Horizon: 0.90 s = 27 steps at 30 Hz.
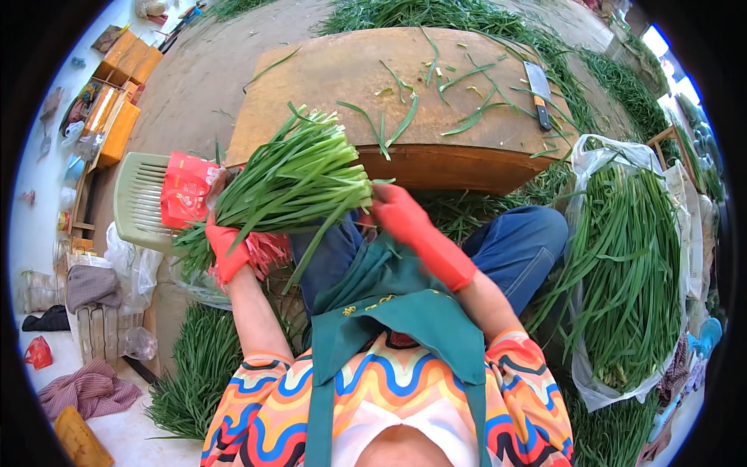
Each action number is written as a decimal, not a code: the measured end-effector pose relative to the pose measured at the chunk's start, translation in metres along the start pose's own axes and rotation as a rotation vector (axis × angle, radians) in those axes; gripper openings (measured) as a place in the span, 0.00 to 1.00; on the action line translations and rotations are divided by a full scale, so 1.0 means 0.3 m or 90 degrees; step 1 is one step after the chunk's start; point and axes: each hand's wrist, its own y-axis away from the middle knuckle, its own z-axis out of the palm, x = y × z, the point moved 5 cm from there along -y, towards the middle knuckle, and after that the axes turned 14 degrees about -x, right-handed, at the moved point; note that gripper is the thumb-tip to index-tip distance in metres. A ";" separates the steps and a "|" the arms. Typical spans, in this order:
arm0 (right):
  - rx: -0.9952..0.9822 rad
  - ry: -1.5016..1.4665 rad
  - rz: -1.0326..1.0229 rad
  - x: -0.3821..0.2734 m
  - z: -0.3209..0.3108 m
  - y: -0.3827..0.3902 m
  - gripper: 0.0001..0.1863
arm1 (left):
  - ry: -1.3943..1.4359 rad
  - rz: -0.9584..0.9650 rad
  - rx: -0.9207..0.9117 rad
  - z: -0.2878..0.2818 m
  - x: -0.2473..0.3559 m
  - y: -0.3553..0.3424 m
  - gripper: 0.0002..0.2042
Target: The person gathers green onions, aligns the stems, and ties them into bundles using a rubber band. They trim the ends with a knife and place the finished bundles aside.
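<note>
A thick bunch of garlic chives (299,183) is gripped in my left hand (227,247), which wears a red rubber glove. The green leaves trail over that hand, and its fingers are partly hidden behind them. Pale stem ends point right, above my lap. At those ends is my right hand (398,212), in a matching glove, its fingers closed by a pale stalk tip. Just beyond the bunch stands a low wooden table (327,70). Loose chive leaves (401,121) lie scattered on it, along with a cleaver (537,93) at its right side.
A plastic-lined container full of chives (626,257) stands to my right. On the left a green plastic stool (140,198) carries a red bag (187,187). More chives (194,366) are heaped on the floor at lower left, and another pile (436,15) lies behind the table.
</note>
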 end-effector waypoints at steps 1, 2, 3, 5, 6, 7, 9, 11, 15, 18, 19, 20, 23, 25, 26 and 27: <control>0.016 -0.010 0.063 0.036 -0.061 0.031 0.09 | 0.102 -0.029 0.027 -0.003 0.001 -0.008 0.16; -0.021 0.054 0.079 0.008 -0.113 0.072 0.08 | 0.203 -0.058 0.062 -0.010 0.004 -0.001 0.16; 0.019 0.130 0.185 0.046 -0.209 0.121 0.09 | 0.212 -0.091 0.110 0.068 0.040 0.031 0.18; 0.022 0.589 0.381 0.127 -0.369 0.194 0.16 | 0.250 -0.080 0.074 0.212 0.154 0.094 0.17; 0.052 0.827 0.381 0.090 -0.373 0.218 0.19 | 0.266 -0.066 0.055 0.247 0.186 0.098 0.17; 0.060 0.626 0.249 0.016 -0.309 0.191 0.22 | 0.221 -0.052 0.075 0.134 0.149 0.045 0.18; -0.012 0.078 0.155 -0.075 -0.156 0.140 0.28 | 0.234 -0.053 0.072 0.279 0.198 0.108 0.18; 0.096 0.082 0.098 -0.134 -0.020 0.111 0.26 | 0.216 -0.047 0.080 0.265 0.200 0.099 0.18; 0.157 0.509 -0.078 -0.089 0.125 0.196 0.14 | 0.161 -0.027 0.037 0.207 0.173 0.097 0.20; 0.193 0.609 -0.034 -0.007 0.057 0.243 0.08 | 0.257 -0.102 0.063 0.147 0.070 0.088 0.21; 0.212 0.640 -0.057 -0.007 0.016 0.246 0.05 | 0.274 -0.135 0.062 0.111 0.047 0.079 0.22; 0.190 0.672 0.049 0.034 -0.059 0.240 0.06 | 0.267 -0.127 0.081 0.067 0.031 0.078 0.23; 0.100 0.710 0.324 0.079 -0.301 0.284 0.17 | 0.286 -0.126 0.082 0.047 -0.044 0.051 0.21; 0.089 0.554 0.243 0.004 -0.273 0.261 0.21 | 0.287 -0.088 0.105 0.042 -0.058 0.070 0.21; 0.062 0.378 0.179 -0.059 -0.200 0.225 0.23 | 0.284 -0.070 0.120 0.031 -0.065 0.083 0.20; -0.006 0.271 0.120 -0.108 -0.094 0.209 0.21 | 0.288 -0.059 0.044 0.029 -0.082 0.090 0.21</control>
